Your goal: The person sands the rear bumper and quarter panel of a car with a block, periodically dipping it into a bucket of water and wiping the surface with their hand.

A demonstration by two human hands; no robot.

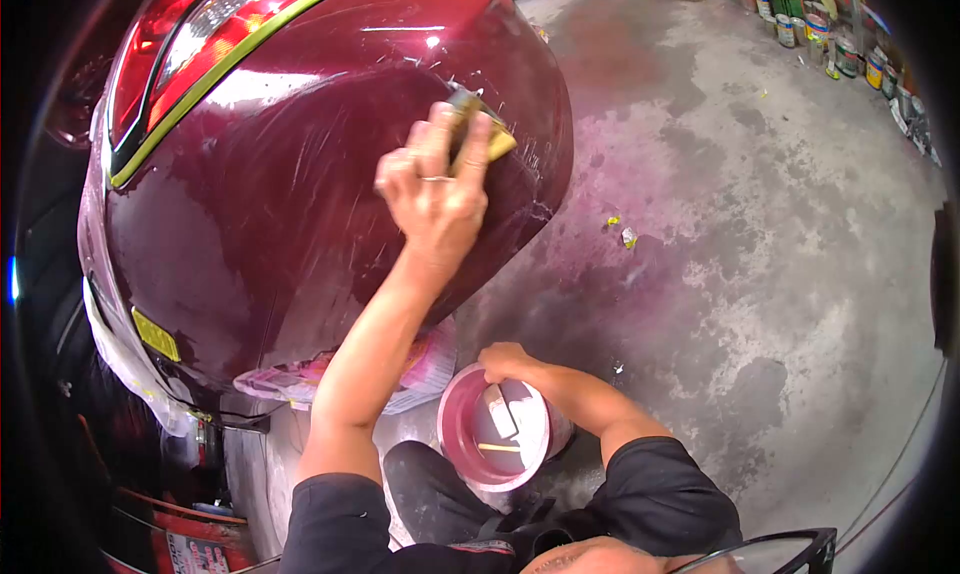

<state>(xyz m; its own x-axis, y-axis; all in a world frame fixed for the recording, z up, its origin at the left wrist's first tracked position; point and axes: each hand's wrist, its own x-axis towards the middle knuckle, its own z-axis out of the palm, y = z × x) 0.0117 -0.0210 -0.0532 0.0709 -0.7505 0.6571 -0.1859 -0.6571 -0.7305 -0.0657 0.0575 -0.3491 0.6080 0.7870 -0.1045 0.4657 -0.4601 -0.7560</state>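
Note:
My left hand (pixel 432 189) presses a small yellow-brown sanding block (pixel 478 126) against the wet, glossy maroon car bumper (pixel 280 204), near its right curve. White streaks mark the paint around the block. My right hand (pixel 508 360) grips the rim of a pink bucket (pixel 455 436) that stands on the floor between my knees. The bucket holds cloudy liquid, a folded grey sheet and a thin yellow stick.
A red tail light (pixel 190 44) with yellow-green masking tape sits at the top left. Masking paper (pixel 300 382) hangs under the bumper. The concrete floor (pixel 760 234) is stained pink. Several paint cans (pixel 810 24) line the far right edge.

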